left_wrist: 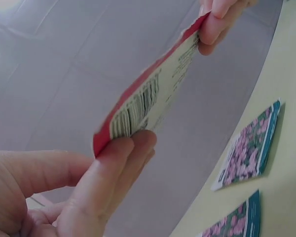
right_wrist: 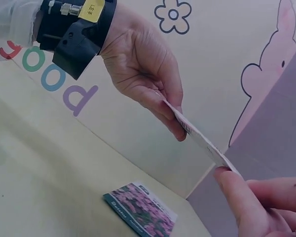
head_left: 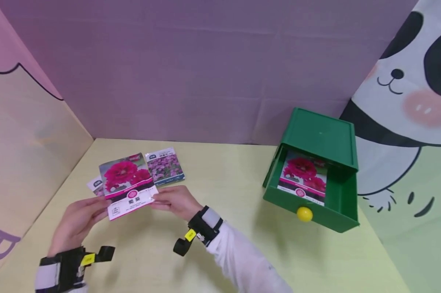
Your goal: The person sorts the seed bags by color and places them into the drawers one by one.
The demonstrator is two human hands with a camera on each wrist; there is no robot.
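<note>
A seed packet (head_left: 127, 183) printed with red flowers is held above the table between both hands. My left hand (head_left: 79, 221) pinches its lower left corner, and my right hand (head_left: 174, 201) pinches its lower right edge. The left wrist view shows the packet (left_wrist: 148, 96) edge-on with a barcode on its back. In the right wrist view the packet (right_wrist: 202, 140) is a thin strip between the two hands. Two packets with pink flowers lie flat on the table, one (head_left: 165, 166) behind the held packet and one (head_left: 96, 185) mostly hidden under it.
A green box (head_left: 317, 138) stands at the right with its drawer (head_left: 337, 213) pulled out, a yellow knob (head_left: 304, 214) on the front. Inside lies another red-flower packet (head_left: 304, 176). Walls enclose the yellow table (head_left: 220, 171) at the back and both sides.
</note>
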